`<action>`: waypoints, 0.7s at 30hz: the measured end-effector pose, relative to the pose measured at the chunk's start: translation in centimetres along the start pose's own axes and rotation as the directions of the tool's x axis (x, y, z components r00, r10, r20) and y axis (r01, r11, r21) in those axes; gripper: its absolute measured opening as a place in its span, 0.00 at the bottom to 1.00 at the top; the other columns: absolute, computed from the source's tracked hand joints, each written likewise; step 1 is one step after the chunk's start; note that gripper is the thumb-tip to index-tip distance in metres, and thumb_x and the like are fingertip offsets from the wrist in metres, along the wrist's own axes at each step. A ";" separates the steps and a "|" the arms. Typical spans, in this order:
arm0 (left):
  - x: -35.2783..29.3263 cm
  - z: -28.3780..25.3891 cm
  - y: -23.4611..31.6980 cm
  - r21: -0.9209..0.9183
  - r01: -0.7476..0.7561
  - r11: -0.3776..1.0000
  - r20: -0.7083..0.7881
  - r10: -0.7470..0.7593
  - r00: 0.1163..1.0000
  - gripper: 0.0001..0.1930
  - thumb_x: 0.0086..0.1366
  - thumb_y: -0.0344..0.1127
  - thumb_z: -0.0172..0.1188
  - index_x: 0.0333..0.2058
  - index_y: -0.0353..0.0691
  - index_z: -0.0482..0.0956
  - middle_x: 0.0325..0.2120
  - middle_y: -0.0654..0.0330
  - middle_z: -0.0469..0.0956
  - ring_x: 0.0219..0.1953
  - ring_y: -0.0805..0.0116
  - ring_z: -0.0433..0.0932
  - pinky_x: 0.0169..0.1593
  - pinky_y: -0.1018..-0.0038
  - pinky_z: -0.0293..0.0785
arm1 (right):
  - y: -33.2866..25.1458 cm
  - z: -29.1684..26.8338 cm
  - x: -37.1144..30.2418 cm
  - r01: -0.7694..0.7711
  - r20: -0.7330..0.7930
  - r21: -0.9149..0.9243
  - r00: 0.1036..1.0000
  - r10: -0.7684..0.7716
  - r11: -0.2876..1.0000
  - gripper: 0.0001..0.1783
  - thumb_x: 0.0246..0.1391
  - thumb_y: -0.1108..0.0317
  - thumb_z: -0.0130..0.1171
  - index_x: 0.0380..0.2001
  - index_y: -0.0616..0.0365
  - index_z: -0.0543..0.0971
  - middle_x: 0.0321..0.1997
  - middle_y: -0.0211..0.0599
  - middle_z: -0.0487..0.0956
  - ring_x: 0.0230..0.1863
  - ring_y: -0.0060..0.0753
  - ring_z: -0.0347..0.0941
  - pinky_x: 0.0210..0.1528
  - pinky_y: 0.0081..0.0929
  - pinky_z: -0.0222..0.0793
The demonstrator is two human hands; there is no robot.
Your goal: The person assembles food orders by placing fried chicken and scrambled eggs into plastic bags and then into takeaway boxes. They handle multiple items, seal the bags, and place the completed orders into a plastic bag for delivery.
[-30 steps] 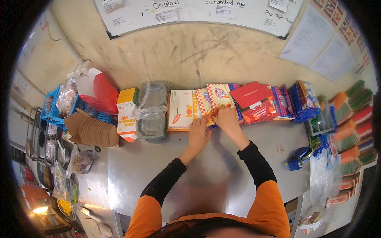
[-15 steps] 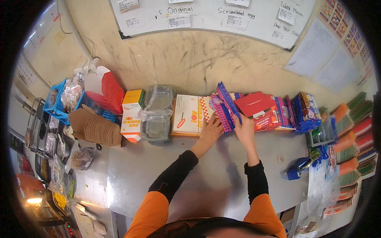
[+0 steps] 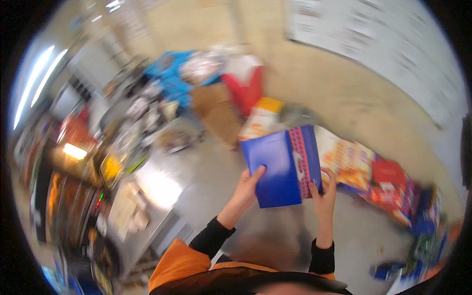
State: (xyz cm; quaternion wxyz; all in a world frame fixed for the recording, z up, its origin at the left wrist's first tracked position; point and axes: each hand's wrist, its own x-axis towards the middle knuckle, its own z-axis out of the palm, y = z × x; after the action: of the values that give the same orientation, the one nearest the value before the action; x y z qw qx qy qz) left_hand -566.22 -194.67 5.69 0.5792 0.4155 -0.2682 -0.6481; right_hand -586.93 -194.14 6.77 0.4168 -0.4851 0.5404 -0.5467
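Observation:
A flat blue carton (image 3: 278, 169) with a pink-patterned side panel is held up above the steel counter (image 3: 211, 172). My left hand (image 3: 246, 189) grips its left edge, with the thumb lying on the blue face. At the opposite edge my right hand (image 3: 323, 194) pinches the patterned panel between thumb and fingers. Behind the carton, partly covered by it, stand a white and orange box (image 3: 260, 120) and clear plastic containers (image 3: 297, 115). To the right of it is a row of printed cartons (image 3: 356, 160), blurred.
Red cartons (image 3: 391, 179) and blue packs (image 3: 425, 211) line the wall on the right. Brown cardboard trays (image 3: 216, 110), a red stack (image 3: 248, 88) and a blue basket (image 3: 169, 73) crowd the back left. A lit dark appliance (image 3: 66, 196) stands at far left. A blue tape dispenser (image 3: 388, 270) lies at right.
The view has swung left and blurred. The blue patterned carton has come out of the row by the wall and is now in both hands, nearer me, with its broad blue face showing.

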 end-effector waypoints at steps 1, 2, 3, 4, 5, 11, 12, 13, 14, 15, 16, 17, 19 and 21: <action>-2.7 -2.2 0.7 0.052 -0.033 0.998 -0.095 0.038 0.995 0.11 0.65 0.37 0.53 0.41 0.38 0.74 0.35 0.63 0.77 0.33 0.75 0.76 0.37 0.77 0.74 | 0.5 2.7 -2.1 -0.019 0.027 -0.059 0.999 0.021 0.998 0.17 0.52 0.75 0.55 0.47 0.61 0.71 0.38 0.35 0.76 0.38 0.24 0.72 0.40 0.20 0.66; -5.4 -4.4 1.1 0.146 -0.067 0.987 -0.167 0.091 0.982 0.12 0.62 0.36 0.58 0.40 0.36 0.74 0.33 0.62 0.77 0.33 0.75 0.75 0.38 0.77 0.73 | 1.0 5.2 -4.2 0.234 0.088 -0.311 0.972 -0.217 0.921 0.17 0.51 0.75 0.55 0.46 0.61 0.71 0.37 0.35 0.76 0.36 0.24 0.72 0.39 0.20 0.67; -8.5 -6.5 1.3 0.195 -0.133 0.972 -0.287 0.186 0.940 0.12 0.60 0.35 0.59 0.40 0.35 0.74 0.33 0.62 0.77 0.33 0.75 0.75 0.38 0.76 0.73 | 1.4 7.6 -6.3 0.480 0.190 -0.496 0.873 -0.449 0.724 0.16 0.51 0.74 0.55 0.45 0.61 0.72 0.37 0.35 0.76 0.34 0.25 0.72 0.37 0.20 0.67; -11.2 -8.1 0.9 0.226 -0.146 0.963 -0.393 0.228 0.891 0.12 0.59 0.34 0.60 0.40 0.35 0.74 0.33 0.62 0.77 0.33 0.75 0.75 0.39 0.76 0.73 | 1.7 9.5 -8.4 0.651 0.300 -0.633 0.705 -0.643 0.418 0.15 0.51 0.74 0.56 0.44 0.61 0.73 0.36 0.35 0.76 0.32 0.26 0.73 0.36 0.20 0.67; -13.8 -9.8 0.5 0.271 -0.162 0.949 -0.482 0.280 0.830 0.12 0.58 0.33 0.62 0.39 0.34 0.74 0.33 0.62 0.77 0.32 0.75 0.75 0.39 0.76 0.72 | 2.2 11.6 -10.8 0.596 0.337 -0.381 0.801 -0.494 0.706 0.15 0.50 0.73 0.56 0.43 0.61 0.73 0.36 0.35 0.76 0.32 0.26 0.73 0.36 0.21 0.67; -29.2 -20.4 -1.4 0.338 -0.132 0.932 -0.789 0.357 0.500 0.16 0.55 0.32 0.64 0.41 0.33 0.74 0.34 0.59 0.77 0.36 0.74 0.74 0.41 0.76 0.72 | 4.5 23.0 -22.9 -0.117 0.912 -0.133 0.374 0.167 0.984 0.14 0.50 0.70 0.57 0.41 0.62 0.75 0.39 0.41 0.76 0.39 0.28 0.72 0.42 0.26 0.68; -31.4 -21.6 -1.8 0.263 -0.195 0.945 -0.818 0.326 0.474 0.16 0.56 0.33 0.63 0.42 0.33 0.73 0.35 0.59 0.77 0.37 0.74 0.74 0.42 0.76 0.71 | 4.4 24.7 -25.1 -0.094 0.958 -0.136 0.242 0.155 0.986 0.16 0.50 0.71 0.57 0.43 0.62 0.74 0.41 0.41 0.76 0.42 0.28 0.72 0.44 0.27 0.67; -33.2 -22.9 -2.0 0.190 -0.241 0.952 -0.842 0.284 0.459 0.17 0.57 0.33 0.62 0.43 0.33 0.73 0.35 0.58 0.77 0.37 0.74 0.74 0.42 0.76 0.71 | 4.2 26.4 -26.9 -0.084 0.991 -0.069 0.108 0.078 0.994 0.18 0.50 0.71 0.57 0.45 0.63 0.73 0.42 0.42 0.76 0.45 0.28 0.71 0.47 0.27 0.66; -34.9 -24.3 -2.1 0.118 -0.287 0.951 -0.862 0.242 0.446 0.17 0.58 0.34 0.61 0.43 0.34 0.72 0.36 0.58 0.77 0.38 0.74 0.74 0.43 0.77 0.71 | 3.8 28.4 -28.6 -0.069 0.995 -0.103 -0.002 0.103 0.992 0.20 0.50 0.71 0.56 0.48 0.63 0.71 0.45 0.44 0.75 0.46 0.31 0.71 0.49 0.29 0.65; -36.7 -25.6 -2.1 0.044 -0.329 0.943 -0.878 0.194 0.438 0.17 0.58 0.35 0.60 0.44 0.34 0.72 0.37 0.58 0.76 0.39 0.73 0.74 0.43 0.77 0.70 | 3.4 30.7 -30.4 -0.078 0.990 -0.076 -0.124 0.066 0.994 0.22 0.50 0.71 0.56 0.50 0.63 0.69 0.47 0.45 0.74 0.47 0.33 0.71 0.51 0.31 0.65; -38.8 -27.5 -1.7 -0.148 -0.441 0.885 -0.867 0.098 0.488 0.18 0.62 0.42 0.55 0.46 0.36 0.71 0.40 0.59 0.76 0.42 0.71 0.74 0.47 0.73 0.69 | 2.8 32.8 -32.1 -0.073 0.971 -0.093 -0.228 0.074 0.993 0.25 0.50 0.71 0.56 0.52 0.64 0.67 0.50 0.47 0.73 0.49 0.36 0.71 0.53 0.32 0.64; -40.8 -29.2 -1.2 -0.335 -0.582 0.741 -0.842 0.041 0.537 0.21 0.63 0.47 0.51 0.48 0.38 0.70 0.43 0.60 0.75 0.45 0.67 0.73 0.50 0.68 0.68 | 2.1 34.7 -33.6 0.018 0.947 0.022 -0.321 -0.015 1.000 0.26 0.49 0.71 0.55 0.53 0.64 0.65 0.51 0.48 0.72 0.50 0.38 0.70 0.54 0.33 0.63; -45.3 -33.3 0.1 -0.467 -0.658 0.591 -0.742 0.143 0.655 0.23 0.64 0.50 0.49 0.50 0.39 0.68 0.46 0.62 0.73 0.48 0.66 0.72 0.52 0.65 0.66 | 0.6 39.2 -36.1 0.191 0.864 0.231 -0.491 -0.111 0.954 0.30 0.48 0.72 0.54 0.56 0.64 0.62 0.54 0.50 0.69 0.54 0.43 0.68 0.56 0.35 0.61; -49.1 -37.1 1.4 -0.420 -0.604 0.677 -0.793 0.049 0.607 0.23 0.64 0.48 0.50 0.52 0.40 0.66 0.47 0.61 0.72 0.48 0.67 0.72 0.51 0.66 0.67 | -0.9 43.8 -38.5 0.299 0.779 0.290 -0.625 -0.043 0.909 0.31 0.44 0.71 0.54 0.54 0.63 0.63 0.54 0.53 0.67 0.56 0.49 0.65 0.57 0.39 0.60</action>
State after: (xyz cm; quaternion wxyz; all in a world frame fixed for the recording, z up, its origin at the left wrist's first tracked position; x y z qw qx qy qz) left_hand -534.77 -142.22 -0.91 0.8580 0.3444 0.1528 -0.3490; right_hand -536.89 -164.56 2.17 0.5080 -0.8261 -0.1930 0.1488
